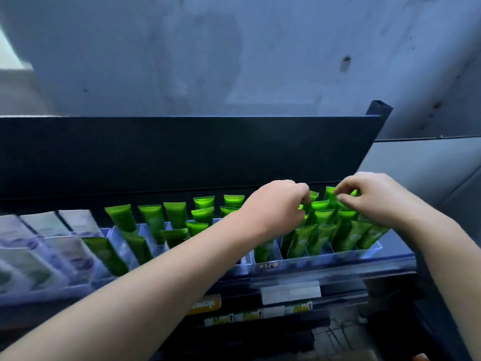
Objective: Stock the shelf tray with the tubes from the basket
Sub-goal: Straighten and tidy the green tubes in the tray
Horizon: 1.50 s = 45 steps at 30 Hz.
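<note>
Several bright green tubes stand upright in the clear divided shelf tray on the top shelf. My left hand reaches over the middle-right rows, its curled fingers down among the tube tops. My right hand hovers over the far right rows and pinches the top edge of a green tube at the back. The basket is out of view.
Pale boxed products fill the left part of the shelf. A dark back panel rises behind the tray, with a grey wall above. Lower shelves with price labels sit below the tray.
</note>
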Motion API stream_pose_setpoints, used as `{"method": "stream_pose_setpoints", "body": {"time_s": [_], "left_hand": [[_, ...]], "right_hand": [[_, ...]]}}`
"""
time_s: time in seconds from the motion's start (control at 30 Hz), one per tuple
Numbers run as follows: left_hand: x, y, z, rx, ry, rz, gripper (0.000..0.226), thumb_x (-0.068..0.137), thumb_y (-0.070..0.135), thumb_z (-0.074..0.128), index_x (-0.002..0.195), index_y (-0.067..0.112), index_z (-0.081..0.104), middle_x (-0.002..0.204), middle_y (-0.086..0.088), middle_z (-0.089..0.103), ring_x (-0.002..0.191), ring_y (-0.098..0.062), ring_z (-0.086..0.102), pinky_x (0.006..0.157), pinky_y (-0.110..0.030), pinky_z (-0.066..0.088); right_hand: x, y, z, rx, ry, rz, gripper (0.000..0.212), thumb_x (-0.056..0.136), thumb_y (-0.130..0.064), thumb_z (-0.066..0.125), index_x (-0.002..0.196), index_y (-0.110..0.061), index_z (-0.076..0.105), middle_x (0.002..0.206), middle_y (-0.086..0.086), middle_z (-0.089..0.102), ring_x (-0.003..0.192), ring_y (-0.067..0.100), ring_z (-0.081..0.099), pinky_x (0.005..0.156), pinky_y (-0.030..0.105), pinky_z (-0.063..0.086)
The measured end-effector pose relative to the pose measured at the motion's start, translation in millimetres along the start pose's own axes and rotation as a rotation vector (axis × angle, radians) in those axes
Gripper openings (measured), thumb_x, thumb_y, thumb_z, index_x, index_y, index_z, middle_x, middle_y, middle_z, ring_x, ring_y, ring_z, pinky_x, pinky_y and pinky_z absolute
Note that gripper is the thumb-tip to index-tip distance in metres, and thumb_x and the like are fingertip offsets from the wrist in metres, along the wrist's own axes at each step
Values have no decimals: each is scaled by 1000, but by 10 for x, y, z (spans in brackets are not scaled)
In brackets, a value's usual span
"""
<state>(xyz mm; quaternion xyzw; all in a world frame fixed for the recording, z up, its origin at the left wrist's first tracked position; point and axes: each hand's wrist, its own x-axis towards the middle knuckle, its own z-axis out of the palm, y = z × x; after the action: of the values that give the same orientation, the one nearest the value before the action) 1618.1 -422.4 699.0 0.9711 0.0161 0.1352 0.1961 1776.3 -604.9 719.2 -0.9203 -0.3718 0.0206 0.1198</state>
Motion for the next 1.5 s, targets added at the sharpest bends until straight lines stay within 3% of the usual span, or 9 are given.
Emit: {"method": "stream_pose_setpoints", "body": {"time_s": [0.37, 0.57, 0.67, 0.77, 0.87, 0.97, 1.1, 1.23, 1.5], "left_hand": [[-771, -558, -291, -41, 134, -104, 23, 89, 17, 62, 111, 12, 65, 99, -12, 67, 94, -37, 61, 76, -45, 55], [-1315, -827, -783, 3, 219, -113, 26, 94, 25, 62, 119, 19, 63, 105, -3, 64, 99, -27, 56, 82, -43, 53], [-1821, -1253, -1246, 60, 246, -222, 22, 93, 22, 61, 115, 25, 66, 102, 7, 64, 96, -17, 53, 84, -42, 51], [-2269, -1695, -1533, 241, 98, -363, 28, 91, 25, 62, 118, 31, 67, 112, 12, 63, 99, -15, 45, 91, -40, 49], [-2445, -1899, -1548, 361, -78, -425, 31, 93, 33, 61, 124, 34, 67, 120, 18, 59, 101, -11, 33, 95, -35, 45], [-2485, -2007, -1466, 394, -119, -420, 32, 96, 37, 61, 127, 35, 68, 119, 16, 59, 99, -12, 29, 92, -37, 48], [-2504, -2151, -1398, 345, -90, -374, 21, 97, 35, 62, 110, 33, 78, 106, 14, 64, 98, -18, 40, 87, -41, 50], [-2492, -2213, -1331, 293, -56, -316, 17, 96, 33, 63, 100, 31, 80, 89, 12, 64, 90, -20, 42, 82, -39, 50], [-2469, -2311, -1337, 187, -20, -305, 18, 99, 37, 63, 107, 34, 79, 98, 12, 70, 94, -19, 44, 88, -39, 48]], "right_hand": [[166, -1038, 211, 191, -18, -86, 21, 93, -25, 77, 85, -44, 72, 92, -15, 71, 88, 0, 64, 79, 32, 46], [36, -1547, 219, 187, 4, -179, 19, 94, -25, 76, 89, -43, 73, 88, -13, 69, 83, 6, 65, 80, 40, 55], [-161, -2072, 269, 254, 16, -331, 8, 94, -29, 72, 97, -35, 77, 89, -16, 67, 82, 6, 64, 76, 32, 53], [-302, -2730, 529, 232, -28, -519, 17, 97, -37, 67, 110, -30, 76, 96, -19, 64, 91, 5, 57, 82, 25, 47], [-224, -3264, 874, 25, -56, -630, 42, 99, -48, 63, 135, -27, 66, 117, -10, 64, 109, 16, 50, 96, 35, 47], [-98, -3521, 1071, -169, -120, -605, 50, 100, -56, 59, 142, -28, 60, 127, -7, 65, 117, 22, 48, 100, 43, 46], [-61, -3573, 1183, -250, -153, -563, 29, 104, -50, 54, 116, -31, 71, 107, -9, 71, 110, 21, 51, 93, 41, 43], [-53, -3513, 1179, -246, -160, -492, 25, 104, -48, 56, 111, -32, 74, 102, -11, 74, 106, 19, 52, 95, 41, 41], [-59, -3559, 1145, -220, -171, -446, 22, 104, -45, 57, 110, -34, 75, 99, -11, 75, 107, 19, 52, 97, 43, 40]]}}
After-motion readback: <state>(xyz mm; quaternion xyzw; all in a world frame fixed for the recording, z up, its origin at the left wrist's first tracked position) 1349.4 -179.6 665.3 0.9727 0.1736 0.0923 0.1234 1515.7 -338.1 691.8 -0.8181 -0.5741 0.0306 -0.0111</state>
